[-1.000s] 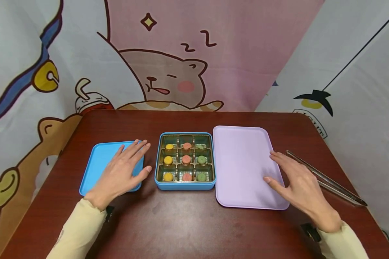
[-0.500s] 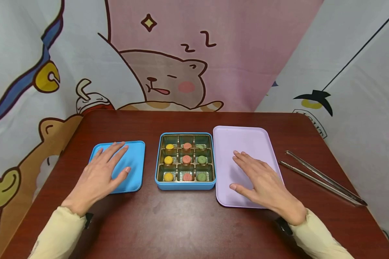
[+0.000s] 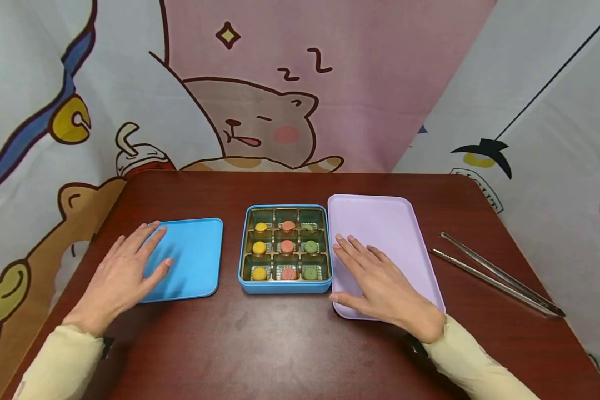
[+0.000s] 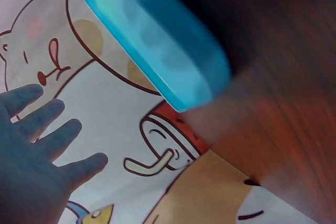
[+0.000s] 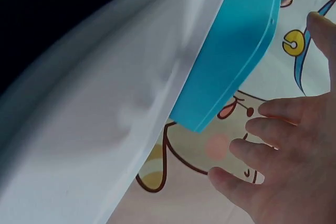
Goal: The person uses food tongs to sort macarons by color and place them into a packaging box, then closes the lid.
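Note:
My left hand (image 3: 122, 275), fingers straight and a little spread, hovers over the left side of a flat blue lid (image 3: 195, 255) and holds nothing. Over the lower left of a light purple tray (image 3: 380, 216), my right hand (image 3: 380, 286) is likewise stretched out, its fingertips near the tray's left edge. Between them stands a blue box (image 3: 285, 287) with a gold divided insert. Its compartments hold small round sweets in columns: yellow (image 3: 259, 248), pink (image 3: 287, 246) and green (image 3: 310, 247). The right wrist view shows spread fingers (image 5: 257, 156) apart from the tray.
Metal tongs (image 3: 500, 280) lie spread on the dark red-brown table (image 3: 275, 350) to the right of the tray. The box sits close against the tray's left edge. Behind the table hangs a cartoon-printed cloth (image 3: 380, 83).
My left hand has drifted left, uncovering more of the blue lid. The right hand has moved left from the tray's right edge across the tray, and the tongs now show fully.

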`<state>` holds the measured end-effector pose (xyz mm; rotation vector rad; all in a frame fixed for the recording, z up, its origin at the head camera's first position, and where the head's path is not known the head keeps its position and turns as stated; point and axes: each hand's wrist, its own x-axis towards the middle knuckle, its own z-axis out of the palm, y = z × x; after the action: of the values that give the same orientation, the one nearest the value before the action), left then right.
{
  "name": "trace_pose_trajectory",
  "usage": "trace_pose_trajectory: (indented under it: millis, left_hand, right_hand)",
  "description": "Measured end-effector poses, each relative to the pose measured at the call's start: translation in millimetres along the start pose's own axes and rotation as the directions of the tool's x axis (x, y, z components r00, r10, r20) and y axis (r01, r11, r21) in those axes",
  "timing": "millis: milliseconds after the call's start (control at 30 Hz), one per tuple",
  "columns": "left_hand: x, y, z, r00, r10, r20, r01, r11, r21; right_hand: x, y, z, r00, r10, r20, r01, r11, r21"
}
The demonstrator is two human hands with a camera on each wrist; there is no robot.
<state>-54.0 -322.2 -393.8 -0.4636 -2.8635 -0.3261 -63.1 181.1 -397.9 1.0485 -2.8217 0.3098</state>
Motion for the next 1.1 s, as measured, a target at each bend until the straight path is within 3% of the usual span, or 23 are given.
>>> trace_pose_trajectory:
  millis: [300, 600, 967, 1100]
  left_hand:
    - [-2.4, -16.8, 3.8, 0.997, -0.066, 0.045, 0.066, 0.998, -0.004]
    - [-4.8, -37.2, 8.6, 0.979, -0.159, 0.128, 0.163, 0.986, -0.021]
    - [-6.2, -67.9, 13.8, 0.945, -0.227, 0.237, 0.257, 0.961, -0.105]
    - [-9.0, -77.6, 14.3, 0.925, -0.245, 0.29, 0.29, 0.949, -0.123]
  right_hand:
    - [4.0, -6.5, 5.5, 0.998, -0.02, 0.057, 0.021, 1.0, -0.014]
    - [6.2, -8.2, 7.0, 0.996, -0.031, 0.084, 0.033, 0.999, -0.02]
    - [5.4, -8.6, 8.3, 0.995, -0.028, 0.099, 0.031, 0.999, -0.026]
    - [4.9, -9.3, 8.2, 0.995, -0.031, 0.098, 0.034, 0.999, -0.029]
